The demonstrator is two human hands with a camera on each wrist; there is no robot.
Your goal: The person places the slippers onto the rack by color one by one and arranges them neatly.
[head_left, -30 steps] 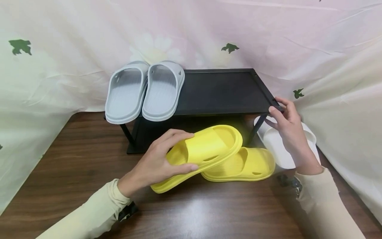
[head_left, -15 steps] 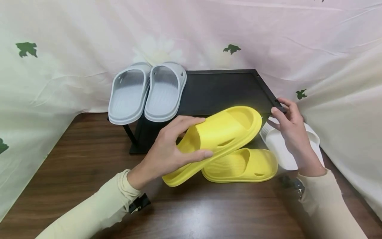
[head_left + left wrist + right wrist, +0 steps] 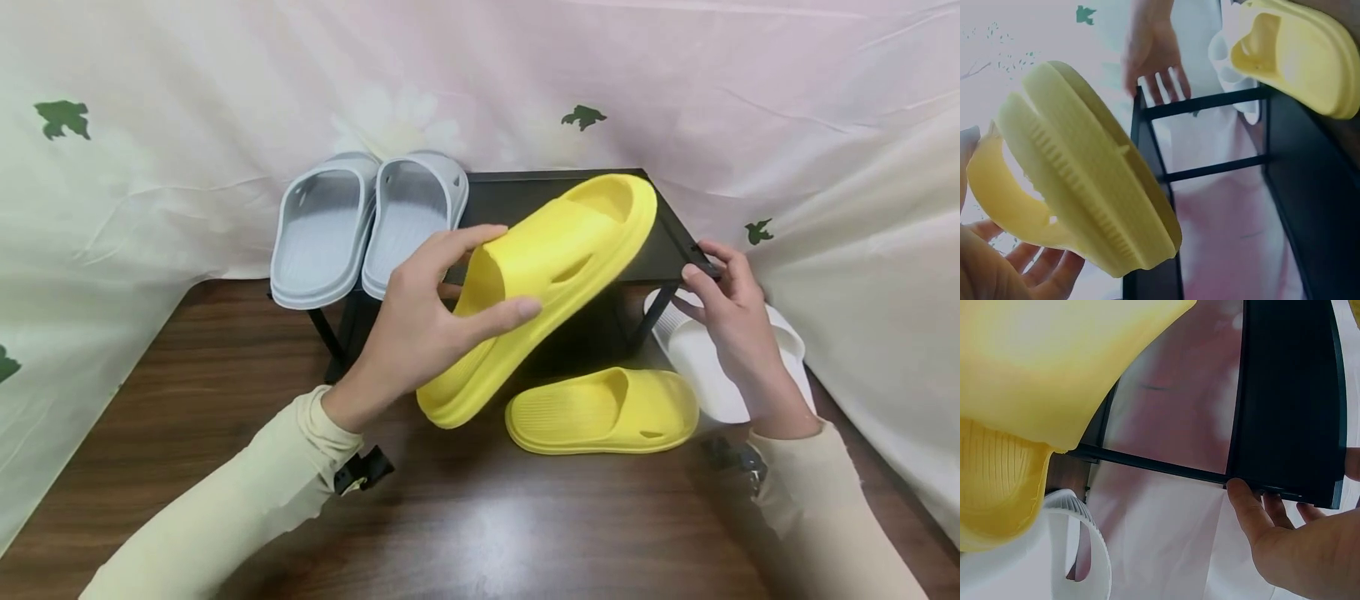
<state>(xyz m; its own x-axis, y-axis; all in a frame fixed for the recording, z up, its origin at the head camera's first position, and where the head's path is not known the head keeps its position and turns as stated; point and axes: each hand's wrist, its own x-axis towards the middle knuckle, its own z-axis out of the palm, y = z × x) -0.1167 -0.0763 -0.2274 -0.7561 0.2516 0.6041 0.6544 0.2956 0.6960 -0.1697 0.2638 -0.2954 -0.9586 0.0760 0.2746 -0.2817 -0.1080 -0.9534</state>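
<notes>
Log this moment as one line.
left hand: holds yellow slipper, raised, tilted; right hand: grips black rack by corner; gray slippers: on rack top; second yellow slipper: on wooden surface; white footwear: right of rack

both sleeved forearms (image 3: 232, 500) extend forward, left grip (image 3: 420, 317) and right grip (image 3: 731, 321) each pinching, thumb (image 3: 501, 319) opposite fingers (image 3: 457, 243).

Stretches out as dark wood-grain tabletop (image 3: 480, 533); bears a black rack (image 3: 502, 196), one yellow slipper (image 3: 641, 408) before it, white footwear (image 3: 701, 367) at right. Carries two grey slippers (image 3: 318, 229) on the rack's left end.
</notes>
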